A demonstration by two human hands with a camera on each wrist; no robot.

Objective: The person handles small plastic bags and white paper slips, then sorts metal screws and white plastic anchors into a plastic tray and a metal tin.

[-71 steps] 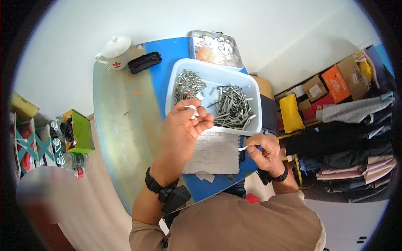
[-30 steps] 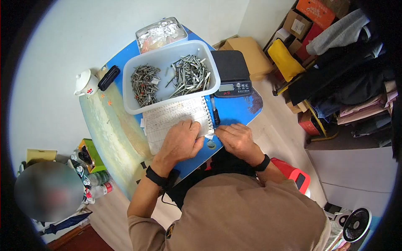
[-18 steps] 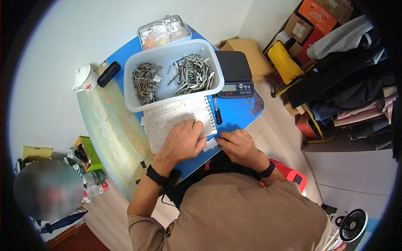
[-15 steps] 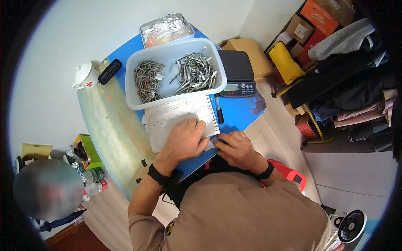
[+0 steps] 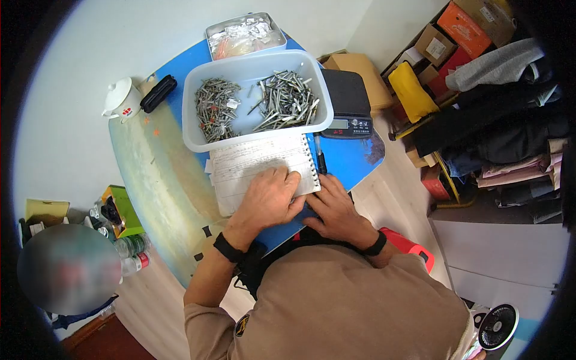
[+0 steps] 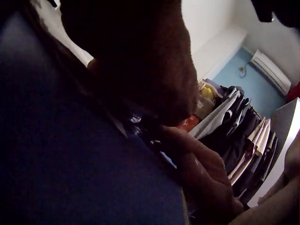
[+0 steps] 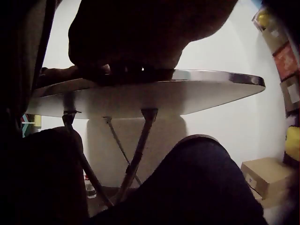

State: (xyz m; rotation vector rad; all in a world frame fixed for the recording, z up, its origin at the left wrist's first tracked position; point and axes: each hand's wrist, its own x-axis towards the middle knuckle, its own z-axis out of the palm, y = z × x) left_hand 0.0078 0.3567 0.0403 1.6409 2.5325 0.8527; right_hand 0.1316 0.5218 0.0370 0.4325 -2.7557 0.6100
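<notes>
My left hand [image 5: 270, 197] rests on the lower part of a spiral notebook [image 5: 237, 183] with handwritten lines, its fingers bent and its thumb toward the right hand. Whether it pinches anything there I cannot tell. Beside the notebook's lower right corner, my right hand [image 5: 335, 211] lies palm down with fingers extended onto the blue tabletop, close to the left thumb. In the left wrist view the left hand [image 6: 136, 61] is a dark shape, with the right hand [image 6: 204, 173] just beyond it. The right hand [image 7: 136, 35] shows dark above the table edge in the right wrist view.
Behind the notebook stands a white plastic tub [image 5: 195, 141] with two heaps of metal rods. A tin of white scraps [image 5: 246, 35], a black digital scale [image 5: 347, 99], a pen [image 5: 320, 157], a black case [image 5: 158, 94] and a lidded white mug [image 5: 123, 99] surround it.
Both hands came down from beside the tub to the notebook's lower edge. The white strip seen between them is now hidden. My right fingers have straightened and slid forward beside the notebook corner.
</notes>
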